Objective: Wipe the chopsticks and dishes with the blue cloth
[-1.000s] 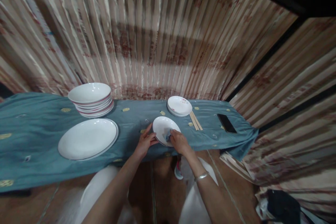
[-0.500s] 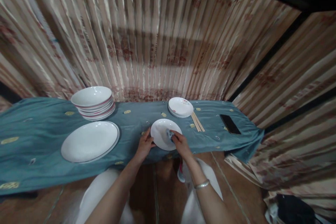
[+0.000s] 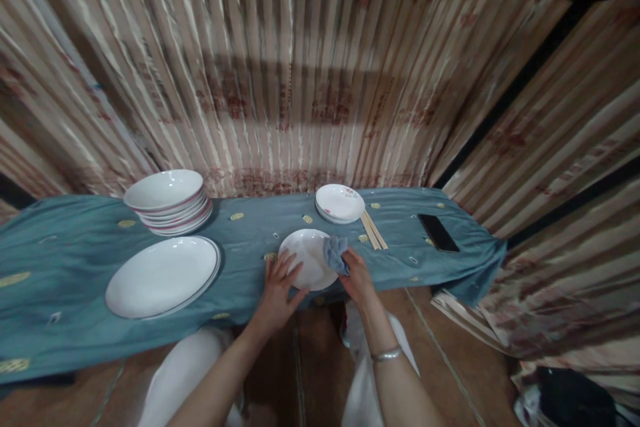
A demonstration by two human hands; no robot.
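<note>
A white plate [image 3: 311, 263] lies near the front edge of the cloth-covered table [image 3: 250, 227]. My left hand [image 3: 281, 283] rests at the plate's left side with its fingers spread over the rim. A crumpled blue-grey cloth [image 3: 335, 253] is gripped in my right hand [image 3: 357, 276], at the plate's right rim. Just behind stands a small stack of white plates [image 3: 340, 202] with a red flower print, and beside it lie wooden chopsticks [image 3: 373, 230].
On the left are a stack of white bowls [image 3: 167, 195] with red bands and large oval plates [image 3: 163, 277]. A black phone [image 3: 438, 233] lies at the right. Pleated curtains [image 3: 300, 80] hang behind the table. A dark bag-like item [image 3: 575, 397] is on the floor at lower right.
My right hand has moved the cloth from the plate's middle to its right rim, showing more of it. My left hand's fingers have spread from the edge onto the plate.
</note>
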